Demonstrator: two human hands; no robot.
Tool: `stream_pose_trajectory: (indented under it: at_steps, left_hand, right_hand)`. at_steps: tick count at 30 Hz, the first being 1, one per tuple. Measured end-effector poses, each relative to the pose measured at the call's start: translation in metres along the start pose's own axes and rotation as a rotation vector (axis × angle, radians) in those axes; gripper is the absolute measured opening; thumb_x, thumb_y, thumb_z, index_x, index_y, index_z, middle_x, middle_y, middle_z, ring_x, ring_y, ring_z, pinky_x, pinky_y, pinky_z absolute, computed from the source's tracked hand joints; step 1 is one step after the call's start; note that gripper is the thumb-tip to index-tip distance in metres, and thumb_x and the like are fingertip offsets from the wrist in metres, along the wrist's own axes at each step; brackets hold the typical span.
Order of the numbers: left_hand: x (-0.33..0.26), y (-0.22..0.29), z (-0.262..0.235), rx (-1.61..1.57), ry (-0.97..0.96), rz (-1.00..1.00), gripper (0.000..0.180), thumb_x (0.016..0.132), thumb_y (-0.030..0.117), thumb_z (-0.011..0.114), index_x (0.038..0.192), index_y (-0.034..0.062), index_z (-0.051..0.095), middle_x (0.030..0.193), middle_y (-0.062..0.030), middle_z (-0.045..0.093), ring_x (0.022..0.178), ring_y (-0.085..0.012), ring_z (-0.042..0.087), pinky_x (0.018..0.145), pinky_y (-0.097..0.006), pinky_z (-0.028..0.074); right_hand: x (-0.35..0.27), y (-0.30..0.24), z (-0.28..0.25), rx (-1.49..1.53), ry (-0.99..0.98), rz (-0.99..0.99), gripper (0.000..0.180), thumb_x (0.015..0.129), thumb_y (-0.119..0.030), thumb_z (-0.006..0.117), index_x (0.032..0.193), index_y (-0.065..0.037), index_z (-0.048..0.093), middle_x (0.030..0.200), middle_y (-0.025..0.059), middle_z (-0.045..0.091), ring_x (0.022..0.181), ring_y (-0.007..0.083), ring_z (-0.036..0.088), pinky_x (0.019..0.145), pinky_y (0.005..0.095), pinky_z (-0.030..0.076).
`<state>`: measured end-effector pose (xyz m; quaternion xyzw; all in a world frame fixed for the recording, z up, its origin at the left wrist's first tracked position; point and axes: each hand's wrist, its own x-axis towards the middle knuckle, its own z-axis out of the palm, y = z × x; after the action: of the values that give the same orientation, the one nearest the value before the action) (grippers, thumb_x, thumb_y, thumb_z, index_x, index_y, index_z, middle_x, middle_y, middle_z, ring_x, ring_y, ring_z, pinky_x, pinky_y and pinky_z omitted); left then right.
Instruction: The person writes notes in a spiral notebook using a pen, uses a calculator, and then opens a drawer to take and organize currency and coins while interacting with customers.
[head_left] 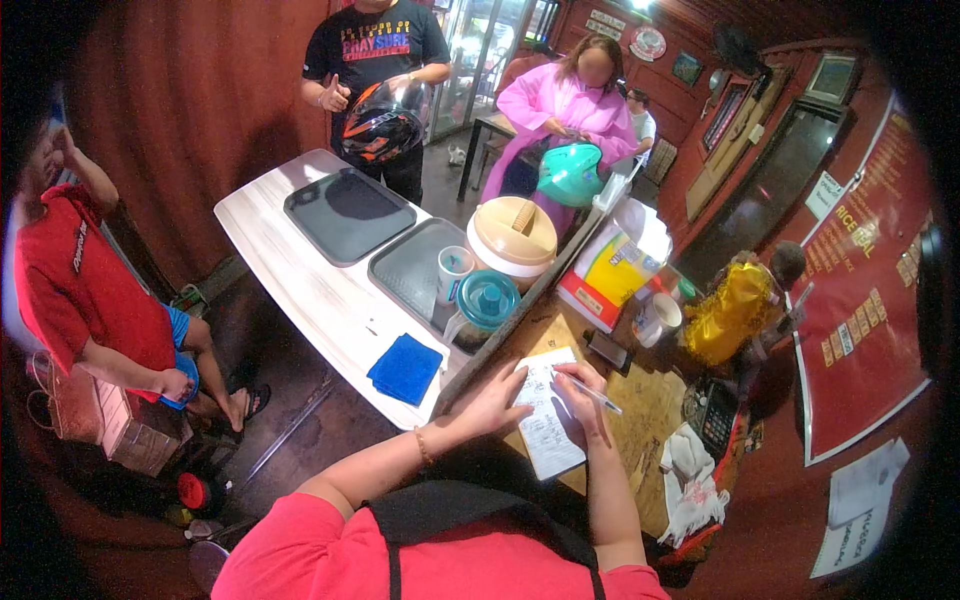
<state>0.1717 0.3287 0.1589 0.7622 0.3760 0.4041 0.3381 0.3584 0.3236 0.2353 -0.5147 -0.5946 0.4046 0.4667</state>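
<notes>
A white notepad (pixel 550 447) with handwriting lies on the wooden counter in front of me. My right hand (pixel 583 392) is closed around a pen (pixel 606 402), its tip near the upper part of the page. At the pad's left edge rests my left hand (pixel 492 400), thumb and fingers apart, touching the paper and holding nothing. Just left of it, a folded blue cloth (pixel 407 368) lies on the white table (pixel 262 225). A dark phone-like object (pixel 608 350) sits beyond my right hand.
Grey trays (pixel 345 212), a beige round container (pixel 512 238), a teal-lidded pitcher (pixel 487 300) and a cup (pixel 455 268) stand on the table. A calculator (pixel 716 408) and crumpled tissue (pixel 690 480) lie right. People with helmets stand opposite; a person in red sits left.
</notes>
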Motion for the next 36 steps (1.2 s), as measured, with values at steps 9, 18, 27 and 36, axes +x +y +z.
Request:
stream_pose_trajectory:
  at_steps: [9, 18, 27, 36]
  left_hand:
    - [-0.01, 0.013, 0.001, 0.034, -0.025, -0.042, 0.07, 0.076, 0.024, 0.071, 0.133, -0.0027, 0.04, 0.142, -0.0307, 0.028, 0.129, -0.0434, 0.034, 0.106, -0.041, 0.032]
    - [0.002, 0.014, -0.012, 0.232, -0.061, -0.025, 0.058, 0.081, 0.03, 0.067, 0.129, 0.0027, 0.051, 0.141, -0.0306, 0.03, 0.13, -0.0422, 0.035, 0.107, -0.041, 0.031]
    - [0.003, 0.021, -0.01, 0.158, -0.067, -0.052, 0.058, 0.079, 0.027, 0.071, 0.128, 0.0021, 0.052, 0.146, -0.0232, 0.029, 0.131, -0.0349, 0.037, 0.104, -0.037, 0.035]
    - [0.0, 0.021, -0.007, 0.146, -0.079, -0.074, 0.057, 0.079, 0.026, 0.071, 0.128, 0.0022, 0.052, 0.145, -0.0233, 0.031, 0.131, -0.0355, 0.037, 0.104, -0.038, 0.036]
  right_hand:
    - [-0.006, 0.025, -0.009, -0.083, 0.016, -0.125, 0.014, 0.081, -0.011, 0.065, 0.092, -0.002, 0.066, 0.086, 0.0053, 0.061, 0.078, 0.0158, 0.058, 0.067, 0.0281, 0.048]
    - [0.014, 0.045, -0.019, -0.199, 0.297, -0.325, 0.006, 0.08, -0.003, 0.064, 0.086, -0.001, 0.065, 0.075, 0.0058, 0.064, 0.07, 0.0128, 0.06, 0.063, 0.0246, 0.048]
    - [0.01, 0.062, -0.032, -0.124, 0.063, -0.104, 0.007, 0.074, -0.006, 0.055, 0.072, -0.001, 0.06, 0.06, 0.0042, 0.055, 0.055, 0.0102, 0.053, 0.051, 0.025, 0.041]
    - [0.004, 0.05, -0.028, -0.328, 0.03, -0.211, 0.013, 0.074, -0.012, 0.054, 0.074, -0.001, 0.06, 0.062, 0.0124, 0.058, 0.057, 0.019, 0.057, 0.055, 0.0314, 0.044]
